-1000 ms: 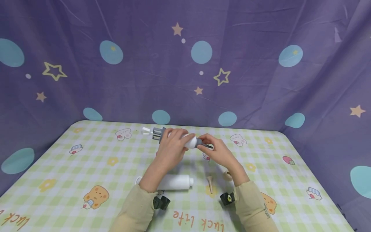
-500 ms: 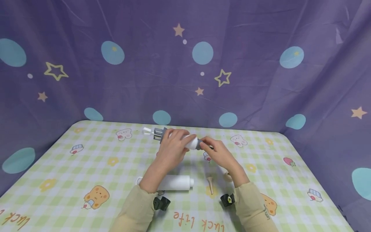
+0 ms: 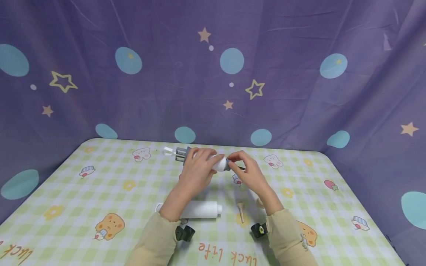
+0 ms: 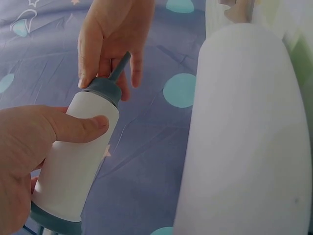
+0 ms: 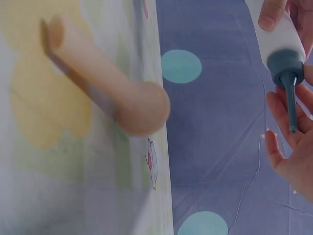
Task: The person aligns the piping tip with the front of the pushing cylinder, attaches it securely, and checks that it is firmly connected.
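Since the earlier head frame, the right hand [image 3: 249, 171] has shifted slightly: its knuckles arch higher and its forearm sits a little farther left. The left hand [image 3: 198, 168] and the white cylindrical body [image 4: 78, 156] hold practically the same position.

State of the fingers: the left fingers are wrapped around the body, thumb along its side. The right fingers pinch the grey collar [image 4: 105, 90] at the body's right end; the thin grey rod [image 4: 120, 66] projects past them. The assembly is raised over the far middle of the table [image 3: 149, 173], its slotted grey head [image 3: 181, 154] and white tip [image 3: 168, 150] pointing left.

The step in hand appears to be turning or seating the collar. Recommended handling:

1. Use the left hand as a fixed clamp; prevent the body from rotating.
2. Apply force to the collar rim only. Do not lever on the rod, which may bend.
3. Keep collar and body on one axis; a tilted collar could bind.
4. Work in short strokes, re-gripping between them.
5. Keep the white tip free of contact.

Below, on the near side, lie the white bottle [image 3: 203, 209] and, to its right, the wooden peg [image 3: 241, 213]. Keep both forearms from brushing them.
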`<action>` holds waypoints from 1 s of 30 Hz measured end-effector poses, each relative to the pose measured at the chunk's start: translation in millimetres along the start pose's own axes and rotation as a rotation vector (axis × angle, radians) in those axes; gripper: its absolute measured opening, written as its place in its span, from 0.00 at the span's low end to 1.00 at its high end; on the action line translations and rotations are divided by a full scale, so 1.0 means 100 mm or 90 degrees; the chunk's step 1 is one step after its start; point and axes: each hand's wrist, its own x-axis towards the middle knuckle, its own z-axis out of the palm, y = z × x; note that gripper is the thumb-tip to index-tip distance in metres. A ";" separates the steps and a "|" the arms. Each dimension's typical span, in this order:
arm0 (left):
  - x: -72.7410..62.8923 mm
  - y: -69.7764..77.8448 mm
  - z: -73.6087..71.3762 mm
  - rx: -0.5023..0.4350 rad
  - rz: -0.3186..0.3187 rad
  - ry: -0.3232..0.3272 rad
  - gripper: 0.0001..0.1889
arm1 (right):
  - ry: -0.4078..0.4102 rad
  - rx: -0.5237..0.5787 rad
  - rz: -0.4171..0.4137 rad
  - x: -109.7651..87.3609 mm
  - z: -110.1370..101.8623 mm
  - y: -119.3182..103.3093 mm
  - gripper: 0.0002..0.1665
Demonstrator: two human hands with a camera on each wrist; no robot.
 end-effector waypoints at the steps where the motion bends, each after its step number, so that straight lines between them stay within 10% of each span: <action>1: 0.00 0.00 0.00 0.002 0.000 -0.001 0.26 | 0.008 0.005 -0.006 0.01 0.01 0.05 0.11; 30: -0.02 0.00 -0.01 -0.008 0.002 0.012 0.25 | -0.020 0.008 -0.011 -0.01 -0.02 0.08 0.12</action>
